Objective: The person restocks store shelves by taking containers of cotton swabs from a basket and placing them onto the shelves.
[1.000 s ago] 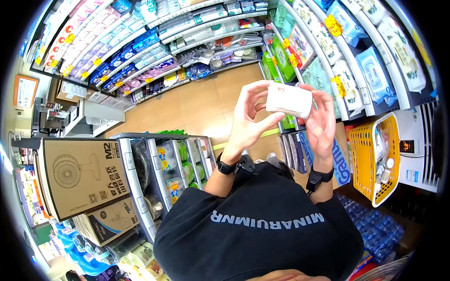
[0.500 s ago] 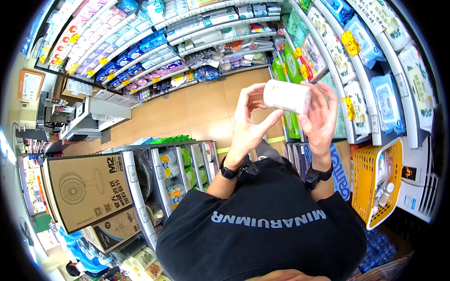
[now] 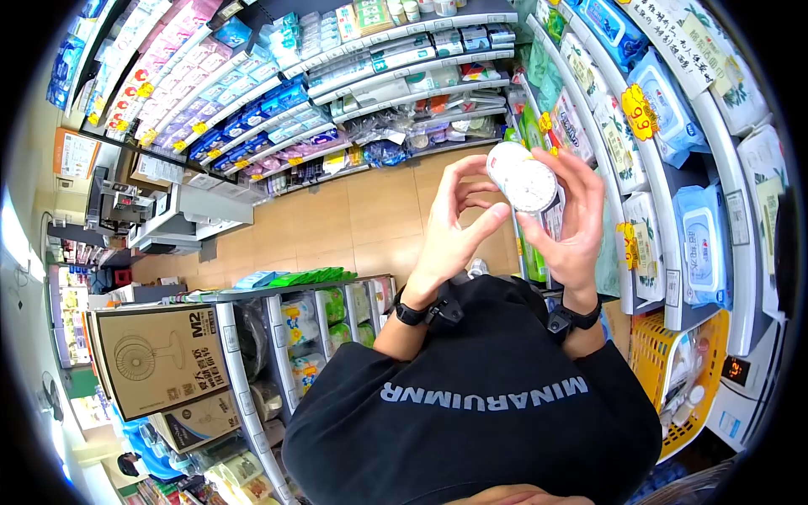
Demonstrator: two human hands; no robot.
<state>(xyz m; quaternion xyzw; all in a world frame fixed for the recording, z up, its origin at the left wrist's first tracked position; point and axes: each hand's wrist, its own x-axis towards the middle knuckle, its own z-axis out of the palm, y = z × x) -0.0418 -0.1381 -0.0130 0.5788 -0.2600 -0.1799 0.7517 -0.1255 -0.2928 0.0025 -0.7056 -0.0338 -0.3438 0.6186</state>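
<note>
A white cylindrical tub (image 3: 528,178) is held up in front of my chest, tilted so that its round, speckled end faces me. What fills it is too small to make out for certain. My left hand (image 3: 459,217) grips its left side, with the thumb beneath and the fingers curled behind. On the other side my right hand (image 3: 574,210) curves round the tub, its fingers at the upper right edge and its thumb near the lower edge. Parts of the fingertips are hidden behind the tub.
Shelves of packets (image 3: 278,101) run along the far side. Wet-wipe packs (image 3: 704,244) fill the right shelves. A yellow basket (image 3: 650,353) holding goods stands at lower right. On the left are a fan box (image 3: 160,353) and a low shelf unit (image 3: 278,324). Tiled floor (image 3: 337,219) lies between.
The tub has turned in my hands from lying sideways to showing its round end. My view has shifted slightly, so the shelves and basket appear a little displaced.
</note>
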